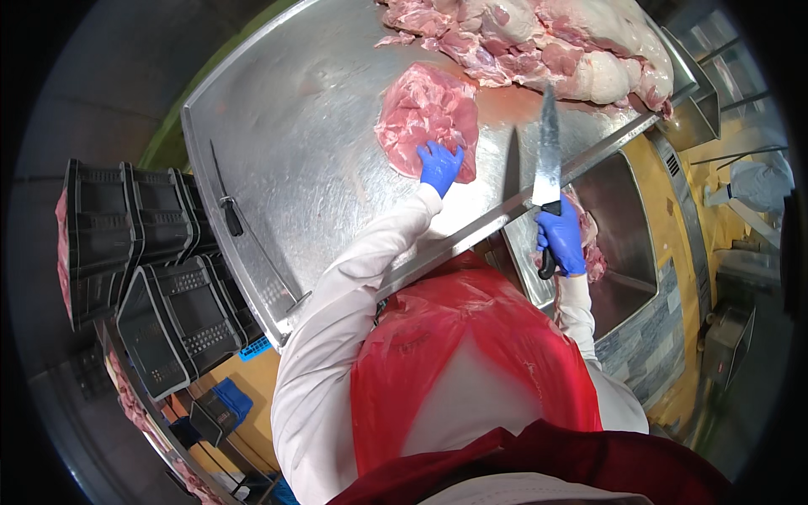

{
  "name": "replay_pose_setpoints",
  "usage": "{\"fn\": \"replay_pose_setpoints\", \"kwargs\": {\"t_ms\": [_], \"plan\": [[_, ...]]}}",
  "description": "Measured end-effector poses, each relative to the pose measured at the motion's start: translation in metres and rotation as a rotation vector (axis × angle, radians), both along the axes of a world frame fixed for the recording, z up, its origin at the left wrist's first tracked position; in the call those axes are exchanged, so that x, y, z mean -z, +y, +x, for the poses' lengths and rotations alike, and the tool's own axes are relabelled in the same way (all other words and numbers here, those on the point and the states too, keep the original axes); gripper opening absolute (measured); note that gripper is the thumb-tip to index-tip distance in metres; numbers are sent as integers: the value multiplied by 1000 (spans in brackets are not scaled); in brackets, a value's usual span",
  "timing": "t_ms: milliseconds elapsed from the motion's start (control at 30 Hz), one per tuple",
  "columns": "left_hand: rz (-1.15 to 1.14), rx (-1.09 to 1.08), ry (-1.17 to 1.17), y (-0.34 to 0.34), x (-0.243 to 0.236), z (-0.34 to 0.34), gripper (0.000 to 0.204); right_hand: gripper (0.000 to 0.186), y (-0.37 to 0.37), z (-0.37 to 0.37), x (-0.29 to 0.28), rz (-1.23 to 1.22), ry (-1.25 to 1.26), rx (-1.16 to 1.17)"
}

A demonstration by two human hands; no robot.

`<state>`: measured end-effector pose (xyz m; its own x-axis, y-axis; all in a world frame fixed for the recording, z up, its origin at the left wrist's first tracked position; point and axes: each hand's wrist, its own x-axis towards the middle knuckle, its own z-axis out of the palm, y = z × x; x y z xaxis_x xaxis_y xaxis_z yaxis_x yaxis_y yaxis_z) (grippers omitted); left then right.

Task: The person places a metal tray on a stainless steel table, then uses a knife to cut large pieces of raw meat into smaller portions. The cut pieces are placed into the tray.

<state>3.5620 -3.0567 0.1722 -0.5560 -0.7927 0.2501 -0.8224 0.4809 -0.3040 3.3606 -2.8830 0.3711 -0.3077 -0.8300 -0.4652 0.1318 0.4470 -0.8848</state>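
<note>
My left hand (440,166), in a blue glove, grips the near edge of a flat pink piece of meat (425,109) lying on the steel table (295,109). In my right hand (560,236), also gloved, is a large knife (547,147) by its black handle, its wide blade pointing away from me over the table's raised near edge. Larger cuts of meat with pale skin (539,38) lie heaped along the far right of the table. A long thin tool with a black handle (232,220) rests at the table's left side.
Black plastic crates (172,328) stand at the left, above more meat (135,404) in a tray. Below my right hand is a steel bin (619,244) holding meat pieces. A co-worker in pale clothing (753,181) is at the far right. A red apron (471,353) covers my front.
</note>
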Motion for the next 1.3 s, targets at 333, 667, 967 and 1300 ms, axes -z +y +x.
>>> {"fn": "replay_pose_setpoints", "kwargs": {"t_ms": [333,667,967,1300], "plan": [[201,124,-2,-31,-10,24,32,43,14,0,41,81,86,-130],[225,229,22,-16,-12,25,34,38,10,-16,69,113,116,-107],[503,-54,896,-40,-61,-4,56,39,29,-19,82,101,276,-112],[799,83,2050,-23,-2,87,66,50,-20,39,92,-432,830,-488]]}}
